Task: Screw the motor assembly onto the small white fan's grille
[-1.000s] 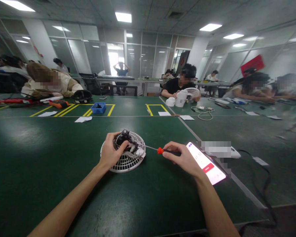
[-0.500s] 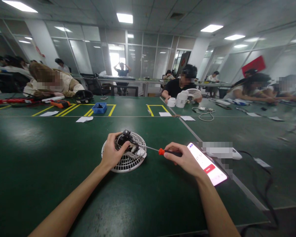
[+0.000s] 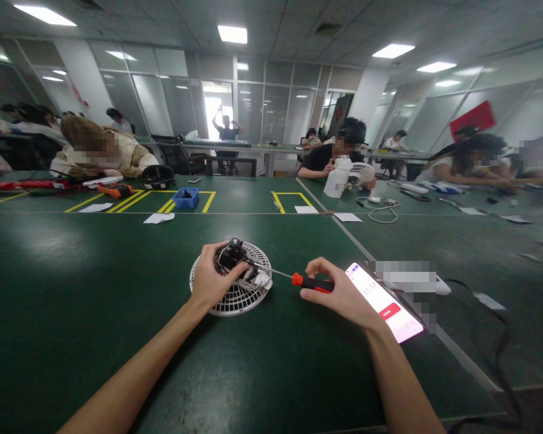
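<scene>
My left hand (image 3: 209, 282) wraps round a black fan motor (image 3: 232, 255), which sits with wires and small white parts on a round white fan grille (image 3: 234, 306). The grille lies on the green table. In my right hand (image 3: 346, 296) is a screwdriver (image 3: 315, 283) with a red and black handle, held loosely between thumb and fingers. Its thin metal shaft points left, and the tip reaches the side of the motor. Exactly where the tip sits is too small to make out.
A lit phone (image 3: 384, 304) lies just right of my right hand, beside a white device with a dark cable (image 3: 502, 331). Farther off stand a blue bin (image 3: 185, 198) and paper slips (image 3: 159, 218). Across the table a person (image 3: 319, 160) handles white fan parts.
My right-hand fingers have loosened round the screwdriver, showing more of its handle. The view has shifted slightly. Across the table, the person has raised a white part.
</scene>
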Motion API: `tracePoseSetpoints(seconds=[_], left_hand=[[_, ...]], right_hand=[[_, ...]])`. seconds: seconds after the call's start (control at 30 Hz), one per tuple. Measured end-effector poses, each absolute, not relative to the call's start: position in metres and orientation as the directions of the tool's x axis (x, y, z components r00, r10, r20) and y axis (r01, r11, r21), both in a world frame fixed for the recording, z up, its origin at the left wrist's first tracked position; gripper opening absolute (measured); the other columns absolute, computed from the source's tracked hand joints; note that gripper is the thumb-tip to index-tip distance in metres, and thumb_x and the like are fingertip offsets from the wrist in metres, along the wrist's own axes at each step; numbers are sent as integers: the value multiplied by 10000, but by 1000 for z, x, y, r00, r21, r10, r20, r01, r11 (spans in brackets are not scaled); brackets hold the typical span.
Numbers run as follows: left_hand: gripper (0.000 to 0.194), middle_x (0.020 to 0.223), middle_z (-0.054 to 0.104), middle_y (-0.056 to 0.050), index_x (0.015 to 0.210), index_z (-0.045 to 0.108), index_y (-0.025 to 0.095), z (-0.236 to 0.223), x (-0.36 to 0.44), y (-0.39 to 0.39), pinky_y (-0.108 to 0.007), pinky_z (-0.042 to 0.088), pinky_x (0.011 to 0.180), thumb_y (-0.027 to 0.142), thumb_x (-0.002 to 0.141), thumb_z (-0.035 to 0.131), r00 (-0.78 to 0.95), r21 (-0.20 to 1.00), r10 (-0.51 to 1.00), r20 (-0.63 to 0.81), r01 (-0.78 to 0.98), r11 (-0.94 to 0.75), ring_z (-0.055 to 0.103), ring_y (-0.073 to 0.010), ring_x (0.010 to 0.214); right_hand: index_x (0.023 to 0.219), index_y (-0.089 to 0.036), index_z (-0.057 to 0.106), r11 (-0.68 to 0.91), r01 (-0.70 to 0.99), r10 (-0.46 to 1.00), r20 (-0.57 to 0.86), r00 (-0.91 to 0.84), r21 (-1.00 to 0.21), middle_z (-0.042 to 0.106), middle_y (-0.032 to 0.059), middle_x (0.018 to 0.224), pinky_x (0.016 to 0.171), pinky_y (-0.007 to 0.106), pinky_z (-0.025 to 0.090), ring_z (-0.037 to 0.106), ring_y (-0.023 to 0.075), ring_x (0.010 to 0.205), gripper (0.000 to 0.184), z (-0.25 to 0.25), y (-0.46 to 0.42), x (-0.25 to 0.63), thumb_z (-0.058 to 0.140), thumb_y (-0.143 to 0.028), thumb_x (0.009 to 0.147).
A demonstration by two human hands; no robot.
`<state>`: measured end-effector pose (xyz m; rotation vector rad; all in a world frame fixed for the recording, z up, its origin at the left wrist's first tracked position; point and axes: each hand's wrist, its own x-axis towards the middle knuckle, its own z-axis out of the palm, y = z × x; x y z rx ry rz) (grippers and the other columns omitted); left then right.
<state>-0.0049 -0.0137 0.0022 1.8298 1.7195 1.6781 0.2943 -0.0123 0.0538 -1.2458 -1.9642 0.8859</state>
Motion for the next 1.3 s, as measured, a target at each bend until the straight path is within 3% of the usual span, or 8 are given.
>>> tracePoseSetpoints(seconds=[0.2, 0.5, 0.6, 0.7, 0.83, 1.03, 1.2, 1.3], left_hand=[[544, 1105, 659, -71, 1136, 626, 203, 3, -3, -14, -462, 535, 962, 516, 740, 828, -276, 711, 751, 599, 615, -341, 652, -267, 1060], [568, 1130, 640, -72, 1180, 606, 214, 2, -3, -14, -461, 531, 968, 515, 752, 827, -247, 687, 756, 606, 640, -343, 644, -271, 1081], [614, 1118, 635, -66, 1180, 605, 218, 1, -1, -14, -457, 533, 962, 535, 716, 853, -248, 676, 749, 615, 654, -338, 647, -273, 1073], [621, 1103, 633, -60, 1177, 609, 221, 1, 1, -14, -453, 535, 952, 544, 709, 858, -257, 669, 743, 618, 669, -325, 649, -269, 1056], [605, 1110, 632, -63, 1189, 600, 221, 1, 1, -14, -448, 541, 939, 544, 734, 837, -246, 651, 737, 630, 684, -328, 650, -265, 1049], [571, 1125, 625, -71, 1194, 585, 222, 0, 1, -14, -454, 544, 955, 530, 765, 804, -222, 622, 721, 656, 700, -350, 648, -268, 1063], [533, 1120, 620, -67, 1194, 573, 220, 0, 3, -15, -433, 547, 942, 484, 778, 778, -202, 597, 709, 676, 714, -365, 643, -263, 1054], [524, 1128, 615, -68, 1203, 565, 222, -1, 2, -15, -427, 546, 940, 465, 786, 767, -195, 590, 708, 679, 719, -367, 637, -261, 1058]], right_hand=[[954, -225, 608, 119, 463, 929, -67, -364, -878, 641, 1, 793, 458, 270, 415, 604, 158, 586, 377, 56, -17, 294, 769, -519, 780], [820, -198, 629, 106, 473, 877, -142, -460, -875, 639, 26, 710, 489, 262, 389, 565, 148, 601, 496, 49, -10, 296, 501, -660, 949], [979, -231, 640, 172, 469, 885, -73, -460, -866, 650, 16, 850, 527, 262, 415, 581, 157, 683, 370, 53, -12, 295, 704, -574, 855], [945, -249, 596, 218, 488, 905, -12, -425, -845, 640, 9, 955, 560, 269, 453, 602, 171, 751, 398, 57, -15, 295, 858, -440, 714], [940, -227, 612, 119, 492, 890, -127, -438, -862, 633, 20, 857, 479, 265, 454, 613, 173, 675, 354, 56, -15, 295, 764, -516, 802], [891, -204, 696, 150, 496, 866, -129, -484, -855, 651, 42, 791, 460, 251, 413, 574, 148, 621, 441, 54, -15, 295, 567, -624, 931], [994, -256, 604, 144, 479, 907, -79, -415, -866, 664, 11, 866, 429, 246, 431, 574, 143, 601, 396, 61, -23, 294, 835, -464, 748], [916, -244, 558, 79, 417, 897, -118, -426, -906, 644, -1, 786, 459, 276, 495, 603, 158, 599, 379, 62, -24, 293, 824, -457, 750]])
